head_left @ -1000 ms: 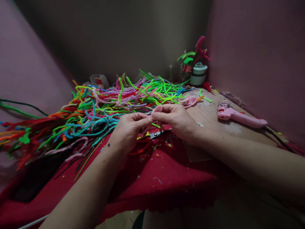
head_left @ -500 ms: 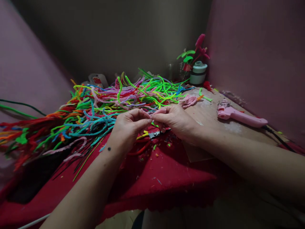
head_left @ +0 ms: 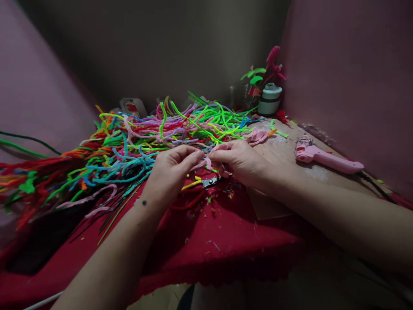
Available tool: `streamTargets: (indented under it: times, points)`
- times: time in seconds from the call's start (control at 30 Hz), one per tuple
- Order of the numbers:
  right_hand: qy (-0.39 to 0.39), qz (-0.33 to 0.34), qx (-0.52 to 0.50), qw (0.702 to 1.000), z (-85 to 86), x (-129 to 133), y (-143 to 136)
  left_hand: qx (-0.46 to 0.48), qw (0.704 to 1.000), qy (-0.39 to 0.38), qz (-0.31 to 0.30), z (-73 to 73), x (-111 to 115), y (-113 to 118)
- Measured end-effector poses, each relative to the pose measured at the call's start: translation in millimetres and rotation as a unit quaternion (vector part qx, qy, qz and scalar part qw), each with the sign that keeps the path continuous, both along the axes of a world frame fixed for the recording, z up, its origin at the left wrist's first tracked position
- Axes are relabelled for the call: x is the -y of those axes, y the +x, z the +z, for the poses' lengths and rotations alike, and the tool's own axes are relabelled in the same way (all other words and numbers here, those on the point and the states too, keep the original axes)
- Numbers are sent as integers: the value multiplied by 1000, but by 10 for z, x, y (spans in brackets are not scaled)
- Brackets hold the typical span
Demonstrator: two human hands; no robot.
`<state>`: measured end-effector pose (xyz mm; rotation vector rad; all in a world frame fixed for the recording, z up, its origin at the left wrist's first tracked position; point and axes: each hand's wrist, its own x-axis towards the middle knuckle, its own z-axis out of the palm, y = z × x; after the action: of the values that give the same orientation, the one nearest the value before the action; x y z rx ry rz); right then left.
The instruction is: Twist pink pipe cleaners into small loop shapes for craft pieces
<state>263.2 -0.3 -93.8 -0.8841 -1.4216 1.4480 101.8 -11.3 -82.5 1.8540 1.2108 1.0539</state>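
Between both hands is a pale pink pipe cleaner, partly hidden by the fingers. My left hand pinches one part of it between thumb and forefinger. Close by on the right, my right hand grips another part, fingers curled round it. Beneath them, yellow-handled pliers or cutters lie on the red cloth; their jaws are partly covered by my right hand. A pink looped pipe-cleaner piece with an orange tip rests on the board just beyond my right hand.
A large heap of coloured pipe cleaners spreads across the back and left. On the wooden board at right lies a pink glue gun with a dark cord. A lidded cup stands behind, beside pipe-cleaner flowers. Small scraps litter the cloth.
My hands have drawn slightly apart, and more of the pink pipe cleaner shows below the fingertips. The view has shifted a little.
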Motion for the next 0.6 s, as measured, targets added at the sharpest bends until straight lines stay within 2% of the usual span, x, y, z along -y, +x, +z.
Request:
streamTargets:
  times: [0.07,0.13,0.23,0.3,0.33,0.4,0.43,0.5,0.57,0.6]
  points:
    - [74,-33,58,995,28,36,4,77,989,-121,-35,7,-20,-7]
    - [136,-71,105,983,19,46,1,97,979,-173,-55,13,-39,-20]
    - [173,-95,132,971,-20,40,-8,59,981,-181,-47,35,-38,-22]
    - [155,-85,121,977,-32,40,-14,5,989,-146,-28,47,-16,-2]
    - [133,-75,107,983,-33,42,-18,-37,994,-105,-19,46,-1,13]
    - [61,-47,59,995,-31,39,-28,-152,987,44,10,23,28,44]
    - [16,-34,23,999,-32,32,-34,-219,965,138,25,1,40,55]
    - [-85,-17,-57,995,-35,7,-48,-339,886,314,46,-50,51,65]
    - [-178,2,-117,977,-39,-25,-56,-400,814,420,46,-90,43,56]
    - [-208,14,-133,969,-39,-40,-54,-399,800,446,44,-99,31,46]
